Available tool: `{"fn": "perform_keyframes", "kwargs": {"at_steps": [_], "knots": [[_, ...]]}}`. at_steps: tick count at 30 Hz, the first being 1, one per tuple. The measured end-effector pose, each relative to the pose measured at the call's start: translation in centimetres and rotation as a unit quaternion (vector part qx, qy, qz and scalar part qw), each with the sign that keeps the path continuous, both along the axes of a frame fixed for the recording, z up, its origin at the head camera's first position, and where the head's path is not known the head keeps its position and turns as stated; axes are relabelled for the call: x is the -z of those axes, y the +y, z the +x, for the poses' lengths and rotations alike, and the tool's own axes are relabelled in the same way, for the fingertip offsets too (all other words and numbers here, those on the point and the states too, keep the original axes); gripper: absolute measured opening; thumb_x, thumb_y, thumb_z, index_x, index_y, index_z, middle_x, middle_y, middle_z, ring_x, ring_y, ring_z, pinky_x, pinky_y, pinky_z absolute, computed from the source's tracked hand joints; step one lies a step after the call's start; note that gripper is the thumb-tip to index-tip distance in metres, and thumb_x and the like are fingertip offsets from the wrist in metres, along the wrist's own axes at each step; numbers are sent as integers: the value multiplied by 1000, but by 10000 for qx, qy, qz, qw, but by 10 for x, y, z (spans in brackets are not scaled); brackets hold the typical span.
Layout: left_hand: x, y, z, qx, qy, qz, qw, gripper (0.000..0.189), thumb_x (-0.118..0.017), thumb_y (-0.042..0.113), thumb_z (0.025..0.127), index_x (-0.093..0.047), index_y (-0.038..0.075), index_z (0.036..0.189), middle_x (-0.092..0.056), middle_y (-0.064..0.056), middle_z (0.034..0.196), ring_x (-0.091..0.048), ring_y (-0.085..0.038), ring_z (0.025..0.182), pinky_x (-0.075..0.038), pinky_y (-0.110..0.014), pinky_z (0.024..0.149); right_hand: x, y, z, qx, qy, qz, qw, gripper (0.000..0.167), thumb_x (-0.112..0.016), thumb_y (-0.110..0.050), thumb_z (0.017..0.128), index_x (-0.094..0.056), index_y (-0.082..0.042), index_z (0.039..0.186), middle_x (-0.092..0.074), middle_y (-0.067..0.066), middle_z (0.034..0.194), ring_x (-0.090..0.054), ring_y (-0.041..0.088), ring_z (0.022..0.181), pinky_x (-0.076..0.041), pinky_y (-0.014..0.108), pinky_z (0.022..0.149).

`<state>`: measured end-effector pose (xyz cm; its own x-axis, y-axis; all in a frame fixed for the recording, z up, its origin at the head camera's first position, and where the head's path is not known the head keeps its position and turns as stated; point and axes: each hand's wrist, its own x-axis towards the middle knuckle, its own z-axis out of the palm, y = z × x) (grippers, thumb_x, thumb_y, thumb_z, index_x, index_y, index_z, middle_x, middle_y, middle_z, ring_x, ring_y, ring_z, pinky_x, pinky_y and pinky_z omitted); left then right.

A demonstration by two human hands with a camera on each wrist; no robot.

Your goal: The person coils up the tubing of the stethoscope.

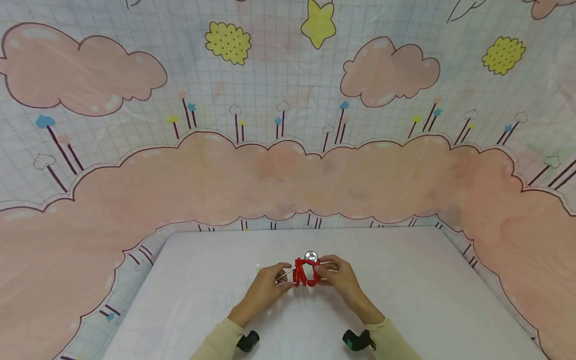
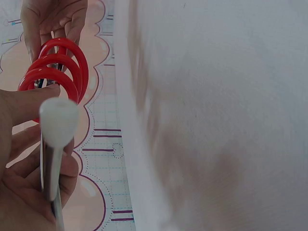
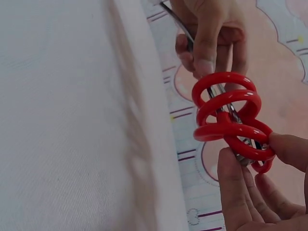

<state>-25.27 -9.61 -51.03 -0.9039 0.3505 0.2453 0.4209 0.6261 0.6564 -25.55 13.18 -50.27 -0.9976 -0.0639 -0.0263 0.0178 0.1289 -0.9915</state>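
Observation:
A stethoscope is held up between both hands, its red tubing [image 1: 297, 273] wound in several loops. The left hand [image 1: 264, 287] grips its metal ear tubes [image 3: 178, 20] to the left of the coil. In the left wrist view, a whitish eartip [image 2: 58, 121] looms close to the camera. My right hand [image 1: 343, 281] pinches the tubing at the right end of the coil, the thumb on one side and fingers on the other. The round silver chest piece [image 1: 311, 257] shows above the coil. The metal tubes run inside the loops in the right wrist view.
Below the hands spreads a white tabletop [image 1: 189, 300]. A patterned cloth [image 1: 315, 185] with pink clouds rises behind and along both sides. Black wrist cameras [image 1: 248, 341] are worn at the sleeves.

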Motion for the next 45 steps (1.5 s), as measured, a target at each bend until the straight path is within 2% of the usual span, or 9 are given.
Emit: {"fn": "perform_keyframes", "kwargs": {"at_steps": [4, 7, 13, 17, 22, 28, 33, 39, 45], "knots": [[1, -2, -6, 100, 38, 127, 9999, 41, -78, 13, 83, -64, 6, 122, -71, -7, 94, -63, -9, 80, -54, -25, 72, 4, 0, -6, 65, -84, -208, 9997, 32, -69, -16, 92, -59, -1, 118, -70, 13, 101, -67, 19, 87, -59, 41, 81], [2, -3, -12, 153, 10, 247, 9996, 38, -78, 10, 82, -65, 5, 117, -71, -10, 95, -65, -13, 82, -54, -27, 72, 6, 0, -11, 116, -181, -427, 9989, 31, -67, -15, 92, -59, 0, 118, -70, 11, 102, -67, 19, 89, -58, 44, 85], [5, -6, -23, 129, -269, 429, 9986, 35, -78, 11, 82, -65, 5, 114, -70, -8, 92, -64, -13, 81, -53, -26, 71, 12, -2, -19, 109, -342, -830, 9959, 33, -67, -16, 92, -57, 1, 119, -70, 7, 100, -67, 18, 89, -58, 42, 86], [8, -8, -30, 101, -462, 503, 9976, 34, -78, 13, 83, -66, 6, 114, -69, -4, 92, -63, -12, 81, -52, -25, 71, 16, -4, -23, 142, -424, -924, 9947, 35, -67, -17, 93, -56, 2, 120, -70, 6, 99, -67, 18, 89, -58, 40, 86], [11, -8, -37, 71, -746, 522, 9958, 31, -78, 12, 83, -66, 7, 111, -69, -4, 92, -60, -11, 80, -50, -24, 71, 21, -7, -29, 230, -508, -903, 9943, 33, -65, -16, 94, -56, 3, 120, -70, 6, 99, -66, 16, 89, -57, 41, 87], [19, -10, -44, 102, -786, 377, 9961, 25, -77, 8, 83, -67, 7, 106, -71, -5, 91, -63, -11, 81, -51, -26, 72, 33, -7, -33, 154, -704, -661, 9952, 37, -67, -19, 93, -56, 3, 122, -70, 9, 105, -65, 15, 90, -57, 32, 84], [23, -14, -46, 69, -867, 135, 9961, 23, -76, 7, 83, -67, 6, 105, -72, -6, 95, -65, -14, 85, -53, -34, 77, 38, -6, -33, -7, -769, -474, 9959, 41, -69, -21, 92, -56, 2, 123, -67, 9, 107, -63, 14, 92, -56, 29, 84], [21, -18, -50, 58, -800, 202, 9966, 26, -75, 8, 84, -67, 2, 108, -71, -10, 101, -69, -21, 90, -56, -39, 81, 37, -2, -36, 41, -654, -288, 9974, 41, -66, -20, 94, -55, 1, 127, -66, 11, 110, -63, 16, 95, -55, 33, 88], [21, -29, -50, -54, -632, 379, 9973, 24, -72, 12, 88, -67, 0, 108, -71, -10, 102, -69, -21, 90, -57, -33, 77, 32, 5, -34, 185, -615, -556, 9964, 46, -60, -12, 96, -44, 3, 136, -60, 24, 123, -67, 18, 98, -55, 36, 93]]}}
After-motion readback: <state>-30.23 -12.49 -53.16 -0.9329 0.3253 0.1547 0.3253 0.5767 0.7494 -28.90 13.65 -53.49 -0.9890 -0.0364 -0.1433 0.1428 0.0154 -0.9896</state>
